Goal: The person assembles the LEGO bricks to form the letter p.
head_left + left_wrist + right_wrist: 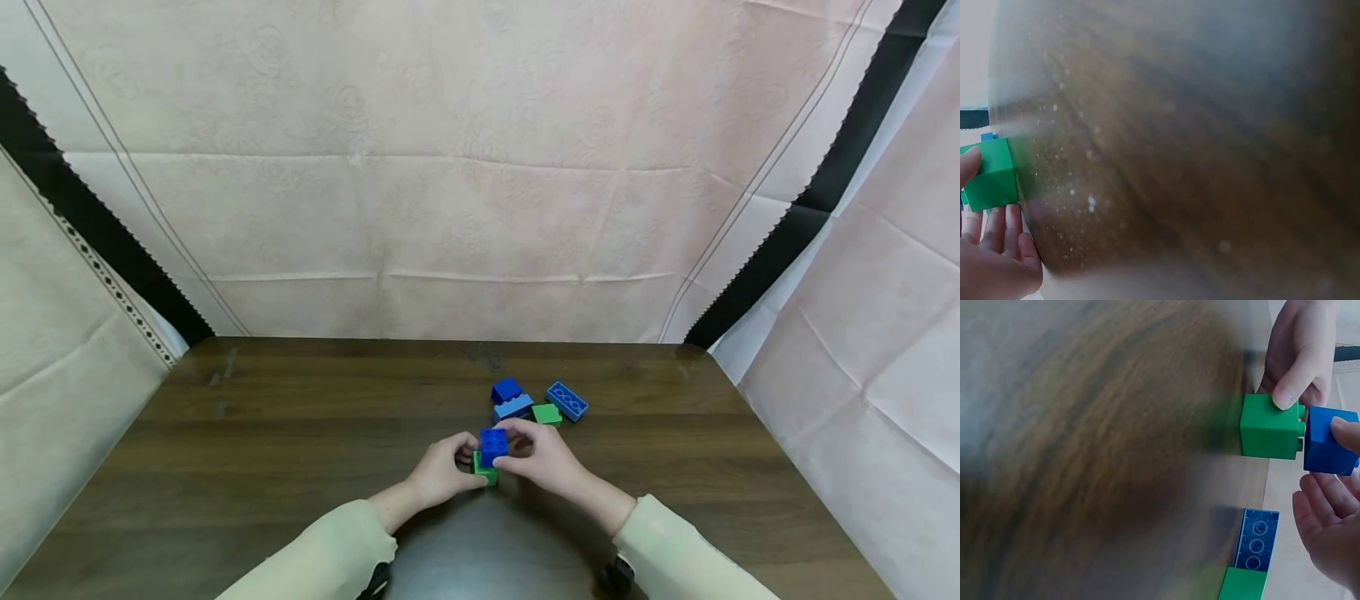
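My left hand (pixel 441 472) grips a green brick (pixel 1269 428) between thumb and fingers, low at the tabletop with its studs up. Thumb and fingers of my right hand (pixel 546 458) pinch a dark blue brick (pixel 1332 440) by its sides. In the right wrist view a narrow gap shows between the blue brick's underside and the green brick's studs. From the head view the blue brick overlaps part of the green one. The left wrist view has the green brick (pixel 992 175) at its left edge, the thumb on its side.
Just beyond my hands lie a dark blue brick (pixel 506 389), a lighter blue brick (pixel 513 407) and a second green brick (pixel 547 414). A longer blue brick (pixel 1257 540) shows its tubed underside. Pale cloth (pixel 450 217) hangs behind the brown wooden table (pixel 300 417).
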Available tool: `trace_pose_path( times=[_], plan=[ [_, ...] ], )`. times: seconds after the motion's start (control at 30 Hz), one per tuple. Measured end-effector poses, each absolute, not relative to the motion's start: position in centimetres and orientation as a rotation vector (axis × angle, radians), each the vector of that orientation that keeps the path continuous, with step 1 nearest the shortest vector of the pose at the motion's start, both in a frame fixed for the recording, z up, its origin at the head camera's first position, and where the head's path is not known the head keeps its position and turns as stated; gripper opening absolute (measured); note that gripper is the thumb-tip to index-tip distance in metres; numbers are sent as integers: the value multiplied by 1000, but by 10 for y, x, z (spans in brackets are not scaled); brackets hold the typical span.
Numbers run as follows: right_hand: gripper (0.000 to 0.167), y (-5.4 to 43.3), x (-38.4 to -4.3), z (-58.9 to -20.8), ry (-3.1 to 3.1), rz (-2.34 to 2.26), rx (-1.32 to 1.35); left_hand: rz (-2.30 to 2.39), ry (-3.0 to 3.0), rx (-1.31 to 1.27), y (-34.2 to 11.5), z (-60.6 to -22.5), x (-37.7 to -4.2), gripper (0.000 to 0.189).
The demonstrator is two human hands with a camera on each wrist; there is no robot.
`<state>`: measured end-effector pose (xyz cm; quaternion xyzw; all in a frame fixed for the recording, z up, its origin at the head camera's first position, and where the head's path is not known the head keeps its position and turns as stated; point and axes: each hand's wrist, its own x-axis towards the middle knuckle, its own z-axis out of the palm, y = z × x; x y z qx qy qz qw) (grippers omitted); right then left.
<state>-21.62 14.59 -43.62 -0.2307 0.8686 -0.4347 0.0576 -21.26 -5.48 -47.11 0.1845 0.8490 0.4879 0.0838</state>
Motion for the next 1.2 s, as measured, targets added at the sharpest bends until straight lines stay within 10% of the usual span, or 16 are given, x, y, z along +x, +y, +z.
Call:
trace_pose_path(
  times=[1.2],
  plan=[
    [35,143,-218,-434,2676,-1069,-872,1470,2524,581,-56,-469,-212,29]
  ],
)
